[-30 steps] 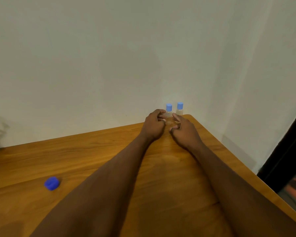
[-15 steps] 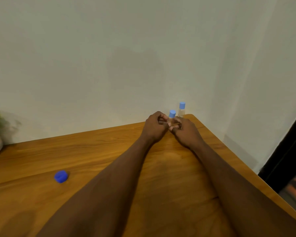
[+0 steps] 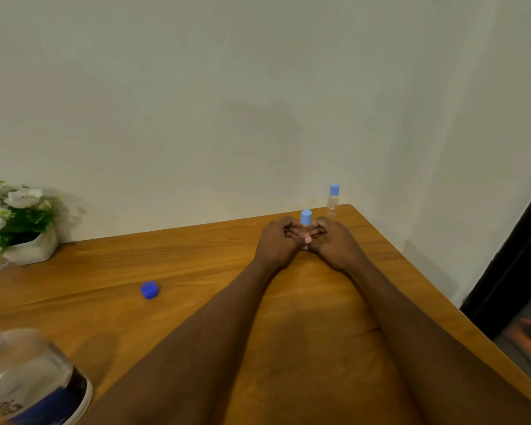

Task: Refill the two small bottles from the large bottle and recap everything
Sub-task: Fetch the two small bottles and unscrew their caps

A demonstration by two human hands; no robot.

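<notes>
Clasped in left hand (image 3: 280, 242) and right hand (image 3: 333, 242) near tabletop (image 3: 196, 256) corner: one capped small bottle (image 3: 306, 220). Behind, second small bottle (image 3: 332, 201), capped too. Probably left: recapping large bottle (image 3: 28, 375), blue cap (image 3: 149, 289) lying loose.

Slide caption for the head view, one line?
The left hand and right hand grip one capped small bottle; the other capped bottle stands behind, loose blue cap lies left.
</notes>
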